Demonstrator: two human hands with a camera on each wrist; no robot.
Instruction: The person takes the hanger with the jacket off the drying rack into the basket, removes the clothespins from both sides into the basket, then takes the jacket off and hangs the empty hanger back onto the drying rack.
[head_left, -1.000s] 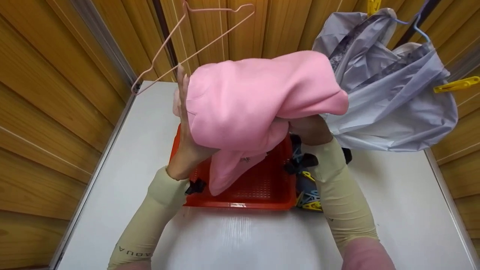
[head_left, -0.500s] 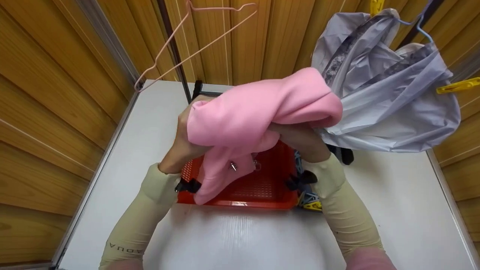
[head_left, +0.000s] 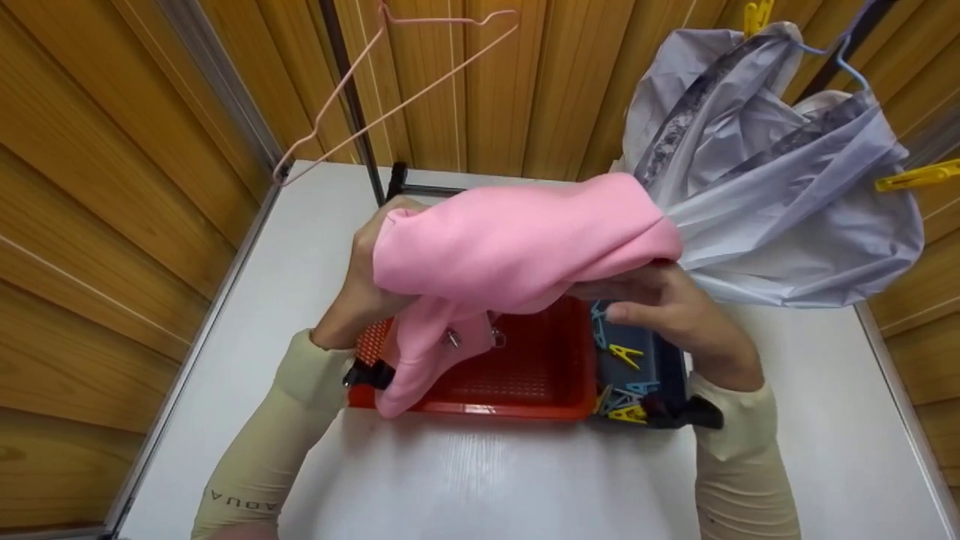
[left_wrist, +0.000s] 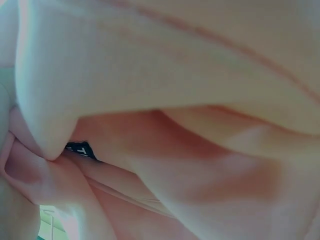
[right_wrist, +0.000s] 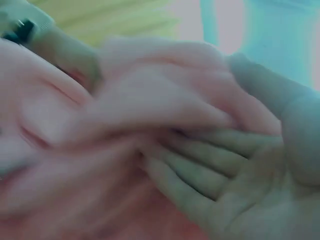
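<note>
A bunched pink garment (head_left: 517, 240) of thick, smooth cloth is held up over a red basket (head_left: 480, 409). My left hand (head_left: 373, 259) grips its left end, with the fingers partly behind the cloth. One pink flap hangs below that hand and bears a small metal piece. My right hand (head_left: 664, 300) touches the underside of the right end, fingers straight and thumb apart. In the right wrist view those fingers (right_wrist: 200, 165) reach under a fold. The left wrist view shows the inside of the cloth and a dark label (left_wrist: 82, 149).
A dark tray (head_left: 660, 349) with yellow and blue clothespins (head_left: 626, 412) stands right of the basket. A bare pink hanger (head_left: 405, 97) hangs at the back left. Grey cloth (head_left: 780, 210) hangs at the right from a blue hanger, with yellow clips. Wood-panelled walls (head_left: 90, 225) border the white table.
The garment has come down and its left end has narrowed in my left hand's grip. My right hand has drawn out from beneath the cloth toward the right and opened, uncovering the clothespins.
</note>
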